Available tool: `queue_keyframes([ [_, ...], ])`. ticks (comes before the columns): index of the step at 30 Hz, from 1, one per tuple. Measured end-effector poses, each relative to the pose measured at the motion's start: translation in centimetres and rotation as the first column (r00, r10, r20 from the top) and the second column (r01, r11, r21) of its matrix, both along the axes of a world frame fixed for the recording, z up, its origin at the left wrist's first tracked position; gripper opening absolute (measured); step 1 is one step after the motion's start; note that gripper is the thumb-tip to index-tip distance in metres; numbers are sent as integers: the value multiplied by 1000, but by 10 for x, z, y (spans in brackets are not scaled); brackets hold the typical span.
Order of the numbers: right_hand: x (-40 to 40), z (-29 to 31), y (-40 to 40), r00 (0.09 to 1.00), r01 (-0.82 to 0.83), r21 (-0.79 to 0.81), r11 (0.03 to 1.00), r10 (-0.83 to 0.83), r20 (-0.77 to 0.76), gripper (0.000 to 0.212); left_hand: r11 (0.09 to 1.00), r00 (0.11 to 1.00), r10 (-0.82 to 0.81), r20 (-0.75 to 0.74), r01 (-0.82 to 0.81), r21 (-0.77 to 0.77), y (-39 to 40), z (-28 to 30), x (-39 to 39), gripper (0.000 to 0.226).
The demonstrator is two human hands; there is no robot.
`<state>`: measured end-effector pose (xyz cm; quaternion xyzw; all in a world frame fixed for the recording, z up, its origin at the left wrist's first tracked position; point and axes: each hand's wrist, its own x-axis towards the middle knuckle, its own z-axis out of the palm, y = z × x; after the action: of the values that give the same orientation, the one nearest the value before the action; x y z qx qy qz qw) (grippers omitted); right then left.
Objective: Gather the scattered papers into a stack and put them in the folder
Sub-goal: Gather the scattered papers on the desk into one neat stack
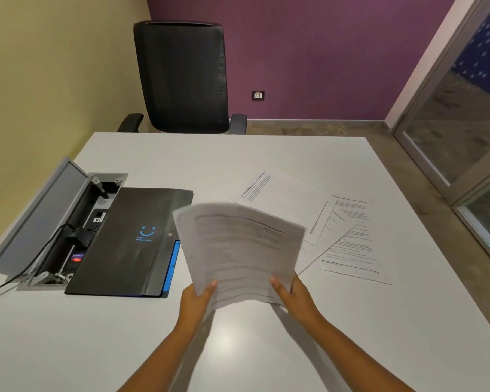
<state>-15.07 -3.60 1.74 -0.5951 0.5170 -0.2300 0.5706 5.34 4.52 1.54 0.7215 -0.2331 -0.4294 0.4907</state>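
Observation:
A small stack of printed papers [239,250] is lifted above the white table [181,159], blurred from motion. My left hand [197,299] grips its lower left corner and my right hand [294,292] grips its lower right corner. Several more printed sheets [348,239] lie fanned out on the table to the right, partly overlapping each other and partly hidden behind the held stack. A closed black folder [128,241] with a blue smile logo and a blue inner edge lies flat to the left of the held stack.
An open cable box [68,222] with a raised grey lid, plugs and a black cable sits in the table left of the folder. A black mesh office chair [181,77] stands at the far edge. A glass door [464,123] is at the right.

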Motion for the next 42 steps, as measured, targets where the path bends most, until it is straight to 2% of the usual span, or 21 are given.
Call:
queue_keyframes([
  [2, -7, -3, -3, 990, -132, -104, 986, 125, -69, 48, 999, 999, 38, -23, -38, 9, 2, -3, 9, 26],
  [4, -15, -13, -10, 927, -277, -195, 941, 209, -311, 56, 997, 996, 83, -37, -83, 3, 6, -5, 19, 20],
  [5, -19, -21, -14, 850, -368, -206, 906, 238, -470, 57, 994, 993, 114, -36, -114, 0, 8, -6, 25, 20],
  [7, -23, -36, -19, 636, -527, -129, 840, 289, -716, 57, 984, 984, 177, -29, -176, 16, 13, -8, 35, 23],
  [9, -27, -47, -18, 490, -584, -38, 811, 315, -813, 59, 976, 976, 215, -22, -214, 48, 17, -12, 44, 28],
  [11, -32, -56, -16, 444, -583, -15, 812, 304, -843, 60, 972, 974, 224, -29, -221, 83, 22, -15, 50, 28],
  [19, -67, -68, -11, 408, -495, -36, 868, 196, -892, 63, 956, 977, 188, -98, -159, 245, 39, -33, 45, 11],
  [24, -92, -63, -4, 356, -413, -62, 909, 98, -929, 61, 959, 980, 155, -128, -119, 255, 37, -35, 41, 7],
  [28, -103, -55, -6, 410, -300, -195, 934, -59, -910, 49, 963, 976, 124, -179, -74, 261, 32, -38, 42, 16],
  [32, -104, -49, -13, 505, -203, -311, 928, -173, -846, 30, 968, 975, 116, -190, -68, 241, 27, -38, 42, 22],
  [36, -99, -48, -16, 554, -95, -309, 946, -208, -806, 26, 974, 991, 128, -39, -118, 194, 14, -35, 40, 33],
  [40, -98, -49, -14, 553, -79, -324, 943, -229, -801, 24, 975, 985, 121, 124, -141, 172, 7, -34, 40, 46],
  [42, -98, -50, -13, 559, -75, -338, 938, -241, -793, 24, 976, 980, 76, 185, -111, 187, 4, -37, 42, 45],
])
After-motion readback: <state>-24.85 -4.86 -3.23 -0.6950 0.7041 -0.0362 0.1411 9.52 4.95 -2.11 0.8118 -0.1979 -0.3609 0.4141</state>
